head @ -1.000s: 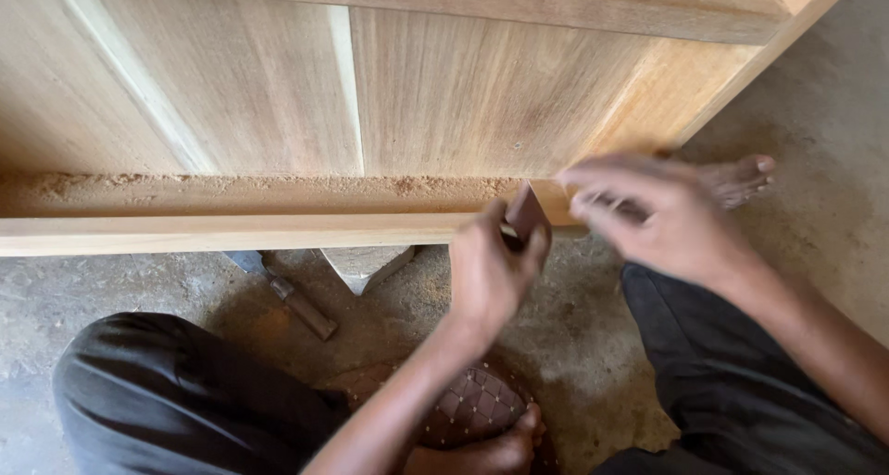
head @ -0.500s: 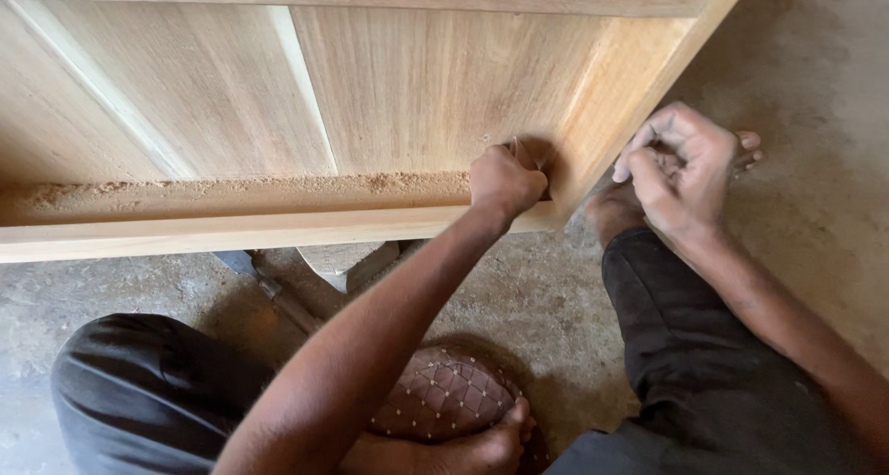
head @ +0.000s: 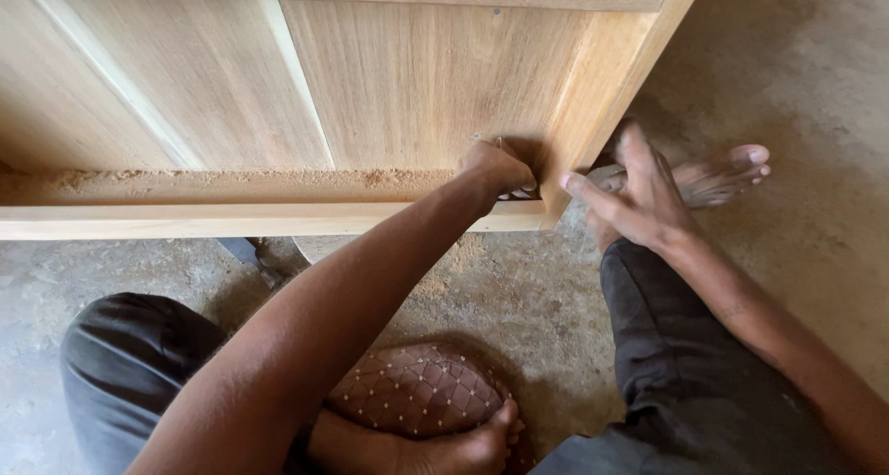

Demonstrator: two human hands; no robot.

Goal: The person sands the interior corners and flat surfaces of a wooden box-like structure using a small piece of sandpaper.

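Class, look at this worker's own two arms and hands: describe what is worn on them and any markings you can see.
Both forearms are bare: no sleeves reach into view. The left hand and the right hand wear no gloves, and no rings, watch or bracelet show. A small dark mark sits on the right forearm; what it is cannot be told.

Soft, even daylight; mild shadow darkens the panel's inner corner; right hand (head: 639,202) slightly motion-blurred; no glare.
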